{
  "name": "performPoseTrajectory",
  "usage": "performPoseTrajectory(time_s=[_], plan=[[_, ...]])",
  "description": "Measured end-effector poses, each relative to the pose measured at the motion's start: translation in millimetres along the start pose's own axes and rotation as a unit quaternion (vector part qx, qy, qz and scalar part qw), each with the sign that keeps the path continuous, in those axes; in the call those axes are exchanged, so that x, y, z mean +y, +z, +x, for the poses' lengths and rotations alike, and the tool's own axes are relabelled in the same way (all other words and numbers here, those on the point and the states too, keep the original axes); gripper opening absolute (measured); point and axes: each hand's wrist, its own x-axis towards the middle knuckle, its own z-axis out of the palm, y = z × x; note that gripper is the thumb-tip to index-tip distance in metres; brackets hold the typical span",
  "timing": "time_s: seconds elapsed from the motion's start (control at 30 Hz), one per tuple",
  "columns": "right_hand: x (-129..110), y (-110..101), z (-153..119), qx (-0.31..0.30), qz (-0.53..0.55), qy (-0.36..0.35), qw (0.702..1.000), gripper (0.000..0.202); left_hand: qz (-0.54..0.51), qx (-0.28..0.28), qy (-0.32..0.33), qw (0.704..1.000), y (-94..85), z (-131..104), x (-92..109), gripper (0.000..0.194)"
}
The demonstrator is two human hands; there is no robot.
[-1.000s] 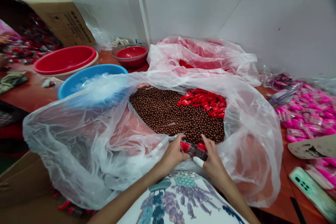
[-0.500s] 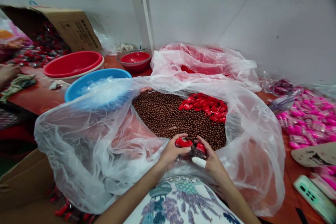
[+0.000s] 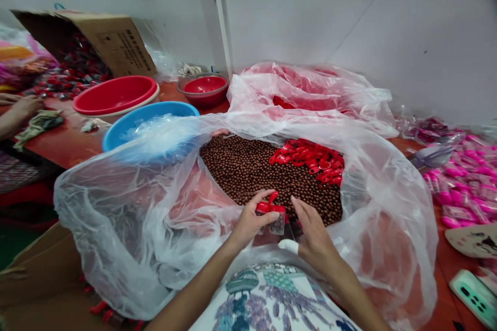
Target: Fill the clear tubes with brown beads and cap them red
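My left hand (image 3: pixel 250 222) is closed on small clear plastic boxes (image 3: pixel 277 224) with red caps; one cap stands tilted up, and how many boxes there are is hard to make out. Some dark content shows through the clear wall. My right hand (image 3: pixel 312 227), its thumb in a white cover (image 3: pixel 288 245), is just to the right with fingers apart and nothing visible in them. Beyond both hands lies a heap of small round brown balls (image 3: pixel 240 165) inside a spread clear plastic bag (image 3: pixel 128 232). Loose red caps (image 3: pixel 310 158) are piled on the heap's far right side.
A blue basin (image 3: pixel 155 109), a red basin (image 3: pixel 116 90) and a smaller bowl (image 3: pixel 204 88) stand behind left. A tipped carton (image 3: pixel 124 44) spills red-capped pieces. Pink packs (image 3: pixel 466 181) and a phone (image 3: pixel 476 295) lie right. Another person's hand (image 3: pixel 25 111) is at far left.
My right hand has come away from the red-capped box it was touching and its fingers have opened. In my left hand, a red cap now stands raised. The view has shifted slightly.
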Motion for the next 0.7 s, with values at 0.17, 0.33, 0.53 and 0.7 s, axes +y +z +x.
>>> performPoseTrajectory(time_s=[0.17, 0.33, 0.53, 0.7], plan=[[-2.8, -1.5, 16.7, -0.029, -0.037, -0.058, 0.997, 0.091, 0.010, -0.024, 0.007, 1.000, 1.7, 1.2, -3.9, 0.041], [-5.7, -1.9, 19.5, -0.005, -0.016, -0.055, 0.998, 0.065, -0.001, -0.059, -0.025, 0.998, -5.6, -1.7, -0.9, 0.052], [-6.1, -8.5, 20.7, -0.004, -0.007, -0.055, 0.998, 0.063, -0.026, -0.094, -0.072, 0.993, -6.6, -4.8, 7.6, 0.064], [-6.7, -8.4, 21.8, 0.016, -0.041, -0.070, 0.997, 0.056, -0.024, -0.098, -0.078, 0.992, -5.2, -5.2, 8.9, 0.064]])
